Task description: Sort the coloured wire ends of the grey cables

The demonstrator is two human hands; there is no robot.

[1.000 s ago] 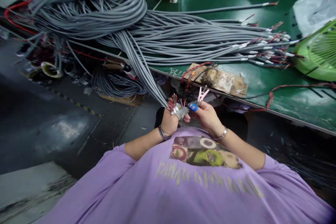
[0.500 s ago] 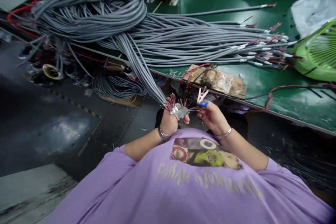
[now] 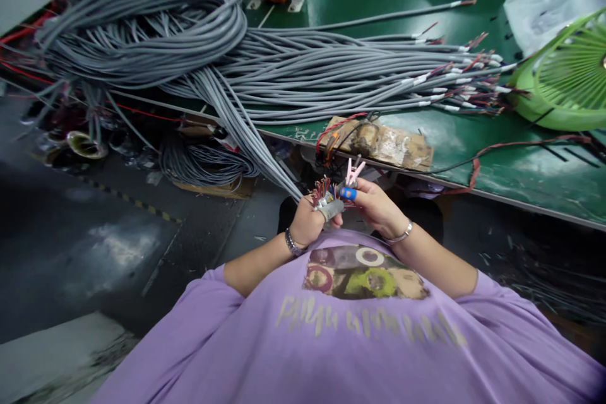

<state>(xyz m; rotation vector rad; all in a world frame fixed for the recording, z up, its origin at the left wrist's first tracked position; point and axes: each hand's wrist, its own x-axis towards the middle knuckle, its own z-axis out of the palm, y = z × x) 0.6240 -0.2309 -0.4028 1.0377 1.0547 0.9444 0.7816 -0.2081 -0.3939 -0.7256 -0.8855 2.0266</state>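
My left hand is closed round the ends of several grey cables, which run down to it from the bench. Grey wrapping covers its thumb. Thin coloured wires fan out above that fist, beside white bands on the cables. My right hand, with blue wrapping on its thumb, pinches at the wires close to the left thumb; its fingertips are partly hidden. Just beyond the right fingers shows a pink clip, and I cannot tell whether they touch it.
Many grey cables lie along the green bench, coiled at the left. A dirty wooden board lies at its front edge. At the right are a green fan and a plastic bag. Another cable coil sits below.
My right hand has moved left, bringing its blue-wrapped thumb in against the wires near my left thumb. My left hand keeps hold of the cables. The whole view has shifted slightly.
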